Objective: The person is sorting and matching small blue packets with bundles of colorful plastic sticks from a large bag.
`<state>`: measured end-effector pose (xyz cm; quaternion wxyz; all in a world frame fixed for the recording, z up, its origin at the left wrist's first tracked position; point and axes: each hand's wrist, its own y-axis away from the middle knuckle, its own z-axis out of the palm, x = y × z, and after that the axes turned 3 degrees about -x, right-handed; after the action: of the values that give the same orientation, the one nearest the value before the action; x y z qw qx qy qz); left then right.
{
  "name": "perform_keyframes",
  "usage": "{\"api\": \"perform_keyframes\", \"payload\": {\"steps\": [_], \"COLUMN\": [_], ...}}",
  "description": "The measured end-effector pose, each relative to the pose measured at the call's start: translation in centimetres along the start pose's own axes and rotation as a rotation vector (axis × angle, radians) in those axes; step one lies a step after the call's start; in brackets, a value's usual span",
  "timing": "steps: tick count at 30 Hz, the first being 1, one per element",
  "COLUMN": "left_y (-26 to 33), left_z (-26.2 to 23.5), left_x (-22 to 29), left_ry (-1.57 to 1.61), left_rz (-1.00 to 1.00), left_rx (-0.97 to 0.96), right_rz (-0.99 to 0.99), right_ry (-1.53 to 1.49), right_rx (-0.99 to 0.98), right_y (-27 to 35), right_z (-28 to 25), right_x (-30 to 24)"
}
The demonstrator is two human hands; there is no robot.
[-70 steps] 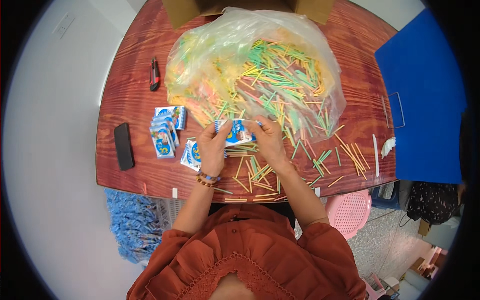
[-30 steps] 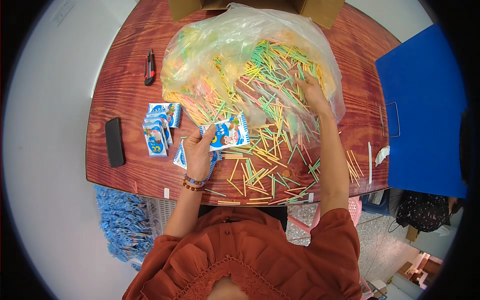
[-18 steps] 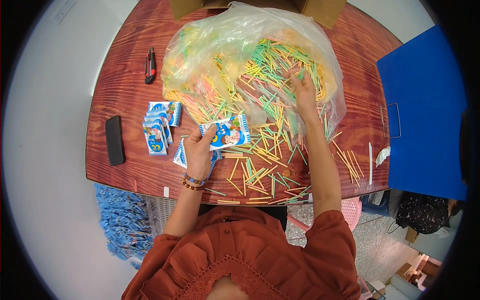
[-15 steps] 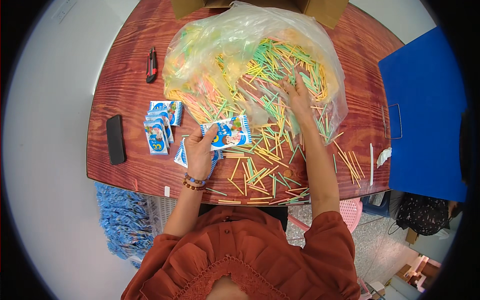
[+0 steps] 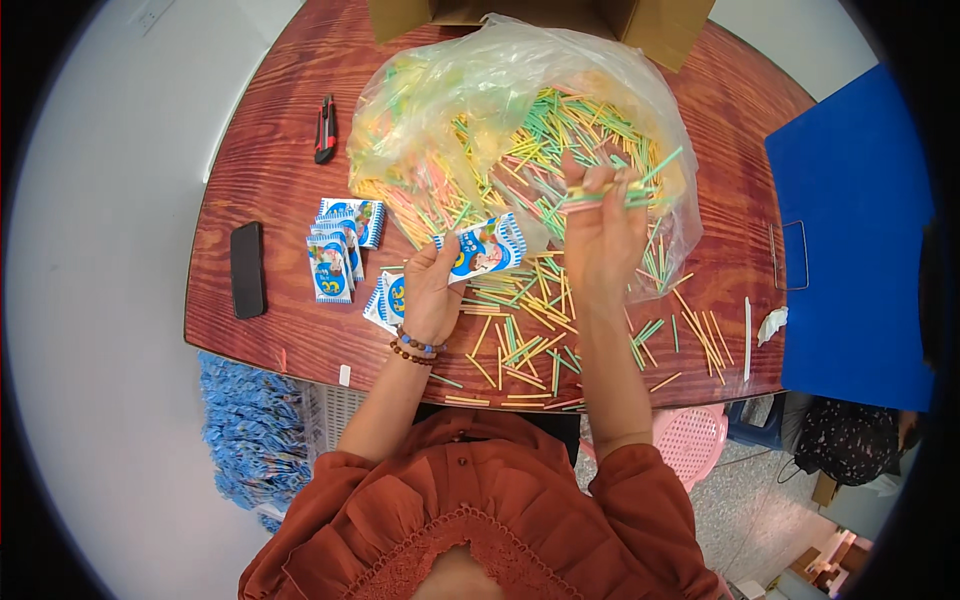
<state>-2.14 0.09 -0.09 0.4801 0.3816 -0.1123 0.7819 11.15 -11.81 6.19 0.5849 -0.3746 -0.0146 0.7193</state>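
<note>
My left hand (image 5: 432,295) pinches a small blue-and-white packet (image 5: 490,247) by its left end, tilted above the table. Over the front of a big clear plastic bag (image 5: 430,90), my right hand (image 5: 608,240) has its fingers bent around several thin coloured sticks (image 5: 642,192), green, yellow and pale pink. A great many such sticks fill the bag and spill from its open mouth. Loose sticks (image 5: 515,350) lie scattered on the table between my forearms. More packets (image 5: 386,303) lie partly beneath my left hand, and an overlapping pile of packets (image 5: 330,268) sits farther left.
Left on the wood-patterned table (image 5: 285,190) are a black phone (image 5: 248,270) and a red-black box cutter (image 5: 325,130). A cardboard box (image 5: 660,30) stands behind the bag. At right are a blue box-like object (image 5: 840,250), a white strip (image 5: 747,340) and a crumpled tissue (image 5: 772,325).
My right hand has come up and back from the sticks in the bag, now with several sticks in its fingers. The packet in my left hand has tilted, its right end higher.
</note>
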Motion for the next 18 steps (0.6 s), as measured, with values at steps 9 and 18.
{"api": "perform_keyframes", "payload": {"steps": [9, 18], "left_y": [0.7, 0.2], "left_z": [1.2, 2.3], "left_x": [0.1, -0.2], "left_ry": [0.002, 0.094], "left_rz": [0.012, 0.050], "left_rx": [-0.031, 0.018], "right_rz": [-0.015, 0.025], "right_ry": [0.144, 0.397], "right_rx": [0.065, 0.018], "right_y": [3.7, 4.8], "right_z": [4.1, 2.3], "right_x": [1.2, 2.3]}}
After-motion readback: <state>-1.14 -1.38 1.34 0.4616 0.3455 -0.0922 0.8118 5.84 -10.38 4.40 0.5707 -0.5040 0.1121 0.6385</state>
